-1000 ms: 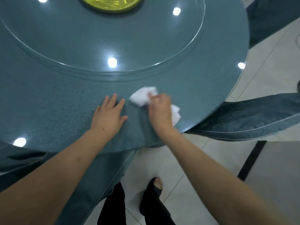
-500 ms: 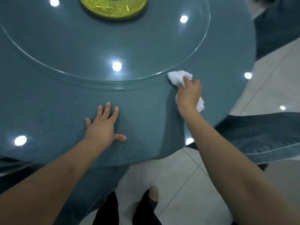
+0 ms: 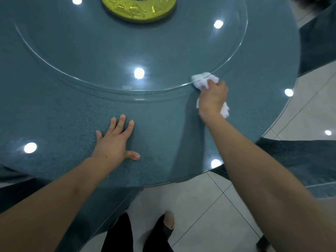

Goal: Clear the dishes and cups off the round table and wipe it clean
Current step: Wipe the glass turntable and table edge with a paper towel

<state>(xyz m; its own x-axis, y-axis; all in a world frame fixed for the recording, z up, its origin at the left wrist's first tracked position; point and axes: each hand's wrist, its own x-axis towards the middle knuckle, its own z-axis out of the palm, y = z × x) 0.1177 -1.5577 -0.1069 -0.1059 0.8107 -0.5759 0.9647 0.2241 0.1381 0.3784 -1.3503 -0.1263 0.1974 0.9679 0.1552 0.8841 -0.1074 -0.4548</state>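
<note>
Right hand (image 3: 212,99), clutching crumpled white tissue (image 3: 203,80), has swept outward to the clear glass turntable (image 3: 127,51) edge — left hand (image 3: 114,142) stays spread flat on the round teal table (image 3: 54,115) — wiping well underway.

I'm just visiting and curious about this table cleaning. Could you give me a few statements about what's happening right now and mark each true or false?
1. The right hand grips a crumpled white paper tissue. True.
2. The left hand holds a cup. False: it rests flat, fingers spread, on the round teal glass-topped table.
3. The tissue sits at the edge of the clear glass turntable. True.
4. Dirty plates lie beside the left hand. False: none show there.
5. The gold round centrepiece sits at the near table edge. False: it sits at the turntable's middle.
</note>
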